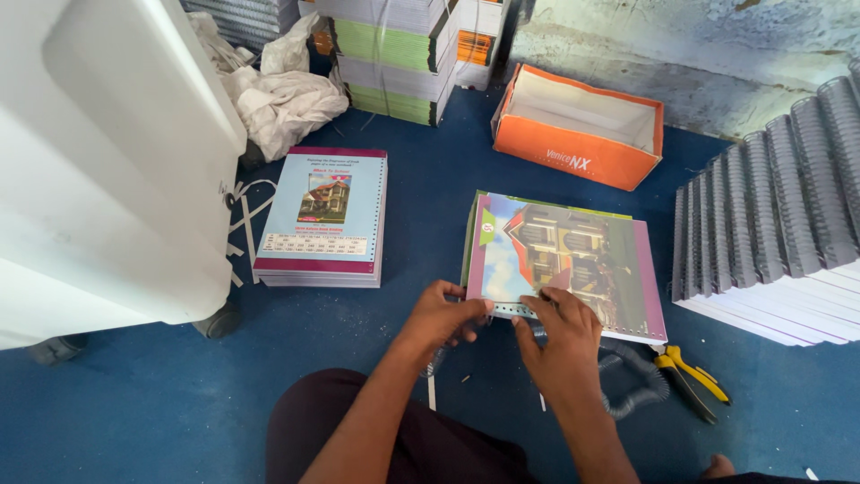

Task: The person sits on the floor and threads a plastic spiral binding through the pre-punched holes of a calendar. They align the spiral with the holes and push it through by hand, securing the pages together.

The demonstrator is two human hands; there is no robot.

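— Both hands sit at the near, punched edge of the notebook (573,260), right?

— Yes. That notebook, with a house picture on its cover, lies flat on the blue floor (161,403), straight ahead of the person's knees.

— What's the room like around it?

— Blue floor throughout, a scuffed pale wall (717,54) at the back. A big white appliance (98,152) stands at the left, crumpled white cloth (282,99) behind it. A second stack of unbound notebooks (327,215) lies left of the worked one, an open orange box (578,125) beyond it, and rows of spiral-bound books (770,242) to the right.

— And the arms?

— Both forearms reach forward from the lap, wrists bent down toward the floor.

— The left hand (443,314)?

— Curled, fingertips pinching the notebook's near left corner. A grey coil (638,384) loops along the floor under the edge, but I cannot tell whether this hand grips its end.

— The right hand (560,332)?

— Fingers partly spread, pressing down on the punched strip, touching rather than clenched.

— Anything beside it?

— Yellow-handled pliers (690,376) lie just right of the coil, untouched.
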